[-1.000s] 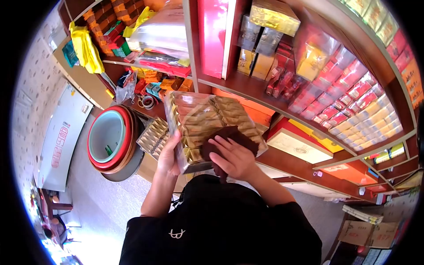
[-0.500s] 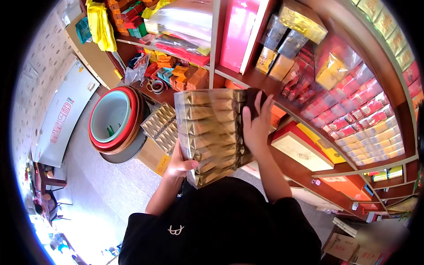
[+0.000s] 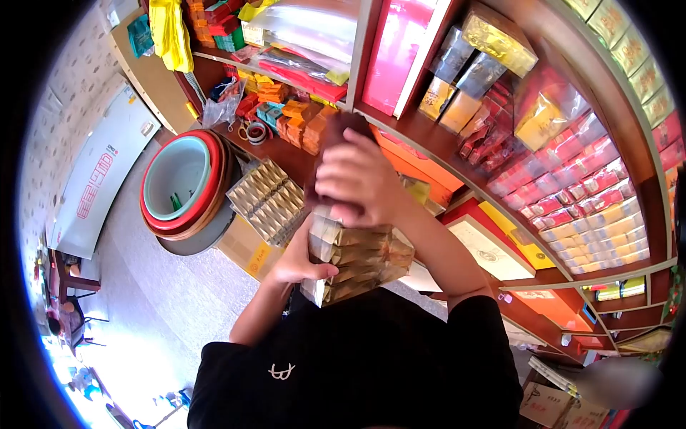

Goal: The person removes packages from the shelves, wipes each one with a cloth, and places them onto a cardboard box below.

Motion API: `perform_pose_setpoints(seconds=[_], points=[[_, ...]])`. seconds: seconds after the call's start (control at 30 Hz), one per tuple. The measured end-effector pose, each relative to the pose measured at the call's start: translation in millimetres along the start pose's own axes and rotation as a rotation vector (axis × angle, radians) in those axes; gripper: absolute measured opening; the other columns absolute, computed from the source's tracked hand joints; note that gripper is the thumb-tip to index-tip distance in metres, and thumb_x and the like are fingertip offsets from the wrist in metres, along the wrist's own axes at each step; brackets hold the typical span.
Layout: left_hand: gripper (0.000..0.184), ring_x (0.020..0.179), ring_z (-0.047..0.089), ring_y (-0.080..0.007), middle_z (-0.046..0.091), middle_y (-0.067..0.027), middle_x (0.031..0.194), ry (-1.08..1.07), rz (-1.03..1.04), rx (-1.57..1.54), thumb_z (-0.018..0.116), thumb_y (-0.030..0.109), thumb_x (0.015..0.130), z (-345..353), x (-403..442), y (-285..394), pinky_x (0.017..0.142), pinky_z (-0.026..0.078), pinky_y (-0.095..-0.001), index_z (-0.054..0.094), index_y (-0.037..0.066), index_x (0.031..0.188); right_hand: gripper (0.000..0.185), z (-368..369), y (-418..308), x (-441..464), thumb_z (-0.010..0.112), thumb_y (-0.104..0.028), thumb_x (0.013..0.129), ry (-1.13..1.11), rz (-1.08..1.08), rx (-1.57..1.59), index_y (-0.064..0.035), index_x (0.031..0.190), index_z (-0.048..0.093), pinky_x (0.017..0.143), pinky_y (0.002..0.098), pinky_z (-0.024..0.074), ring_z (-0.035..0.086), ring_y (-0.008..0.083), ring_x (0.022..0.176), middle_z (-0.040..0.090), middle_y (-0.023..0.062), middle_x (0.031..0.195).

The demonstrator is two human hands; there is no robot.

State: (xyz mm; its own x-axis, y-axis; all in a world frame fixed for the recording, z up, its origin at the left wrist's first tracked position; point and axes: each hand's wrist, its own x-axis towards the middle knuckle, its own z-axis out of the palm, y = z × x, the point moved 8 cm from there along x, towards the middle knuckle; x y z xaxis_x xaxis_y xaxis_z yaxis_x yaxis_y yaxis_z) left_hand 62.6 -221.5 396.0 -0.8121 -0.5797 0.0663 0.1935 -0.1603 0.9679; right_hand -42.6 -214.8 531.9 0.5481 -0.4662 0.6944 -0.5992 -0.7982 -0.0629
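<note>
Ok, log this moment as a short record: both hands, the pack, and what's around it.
Left hand: grips a gold-wrapped block pack in clear film, thumb across its near face
Right hand: holds a dark brown cloth at the pack's far end; motion blur hides exact contact
Pack state: tilted, held before the body, partly covered by the right hand
Beside left forearm: second gold pack, brown cardboard box
Floor side: pale green round basin inside a red round tub
</note>
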Motion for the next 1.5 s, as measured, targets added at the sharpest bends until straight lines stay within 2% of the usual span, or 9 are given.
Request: perform_pose_setpoints(seconds=[0.07,0.13,0.37,0.47,0.53,0.73,0.97,1.17,1.5], points=[[0.11,0.126,0.04,-0.0226,0.045,-0.0113,0.133,0.061,-0.016,-0.096,0.084,0.018,0.049,2,-4,2,0.109,0.026,-0.0331,0.028,-0.004,0.141,0.03,-10,7,-3,0.058,-0.027,0.083,0.116,0.104,-0.044,-0.0087,0.106,0.065,0.1,0.0445,0.0407,0.062,0.0247,0.098,0.065,0.0088,0.103],[0.11,0.126,0.041,-0.0228,0.044,-0.0119,0.135,0.13,0.01,-0.207,0.083,0.018,0.05,-8,-10,-2,0.109,0.025,-0.033,0.027,-0.005,0.142,0.032,0,48,-42,0.055,-0.026,0.089,0.258,0.831,0.253,-0.0049,0.112,0.063,0.095,0.0371,0.0432,0.062,0.0262,0.099,0.064,0.0119,0.105],[0.109,0.122,0.047,-0.0226,0.049,-0.0123,0.131,0.176,0.104,-0.319,0.082,0.013,0.047,-38,-24,-9,0.107,0.03,-0.0326,0.029,-0.006,0.141,0.033,11,86,-164,0.052,-0.025,0.092,0.484,1.007,-0.062,-0.0063,0.119,0.06,0.101,0.0434,0.036,0.051,0.0341,0.116,0.059,0.0153,0.119],[0.108,0.122,0.047,-0.0227,0.05,-0.0125,0.13,0.203,0.118,-0.317,0.081,0.012,0.048,-40,-17,-18,0.106,0.032,-0.0335,0.028,-0.006,0.141,0.051,38,52,-153,0.054,-0.016,0.091,0.439,0.964,-0.059,-0.0148,0.141,0.044,0.115,0.0539,0.0051,0.015,0.034,0.144,0.027,0.0131,0.154],[0.104,0.121,0.048,-0.0238,0.05,-0.013,0.13,0.258,0.129,-0.347,0.08,0.011,0.049,-43,-12,-20,0.106,0.035,-0.0355,0.03,-0.005,0.139,0.062,56,4,-116,0.059,-0.015,0.086,0.28,0.784,-0.002,-0.022,0.144,0.039,0.113,0.0591,0.0061,0.013,0.0376,0.144,0.021,0.0133,0.156],[0.103,0.123,0.048,-0.0283,0.047,-0.0158,0.132,0.322,0.226,-0.444,0.082,0.021,0.055,-42,-6,-15,0.106,0.038,-0.0398,0.028,-0.002,0.139,0.055,71,-56,-61,0.058,-0.036,0.085,-0.034,0.566,-0.028,-0.0221,0.137,0.048,0.109,0.0624,0.0157,0.025,0.0377,0.141,0.028,0.014,0.153],[0.107,0.121,0.048,-0.0264,0.046,-0.0132,0.131,0.345,0.238,-0.326,0.085,0.022,0.053,-59,-33,-34,0.104,0.037,-0.0382,0.027,-0.002,0.14,0.054,23,79,-125,0.049,-0.034,0.095,0.391,1.002,-0.126,-0.018,0.145,0.037,0.112,0.0488,0.0215,0.025,0.0361,0.141,0.025,0.0131,0.154],[0.102,0.117,0.052,-0.0284,0.049,-0.0136,0.128,0.34,0.238,-0.447,0.083,0.024,0.055,-67,-35,-32,0.102,0.04,-0.0396,0.03,-0.001,0.139,0.071,75,140,-200,0.055,-0.054,0.091,0.497,1.413,1.149,-0.0043,0.139,0.041,0.1,0.0305,0.0374,0.05,0.0214,0.12,0.051,0.0102,0.134],[0.093,0.111,0.055,-0.0286,0.051,-0.015,0.124,0.399,0.289,-0.507,0.076,0.037,0.064,-99,-31,-14,0.093,0.048,-0.0429,0.032,0.0,0.138,0.064,81,72,-214,0.068,-0.041,0.085,0.506,1.405,1.104,-0.0006,0.131,0.047,0.096,0.0333,0.0423,0.055,0.0197,0.11,0.058,0.0089,0.123]])
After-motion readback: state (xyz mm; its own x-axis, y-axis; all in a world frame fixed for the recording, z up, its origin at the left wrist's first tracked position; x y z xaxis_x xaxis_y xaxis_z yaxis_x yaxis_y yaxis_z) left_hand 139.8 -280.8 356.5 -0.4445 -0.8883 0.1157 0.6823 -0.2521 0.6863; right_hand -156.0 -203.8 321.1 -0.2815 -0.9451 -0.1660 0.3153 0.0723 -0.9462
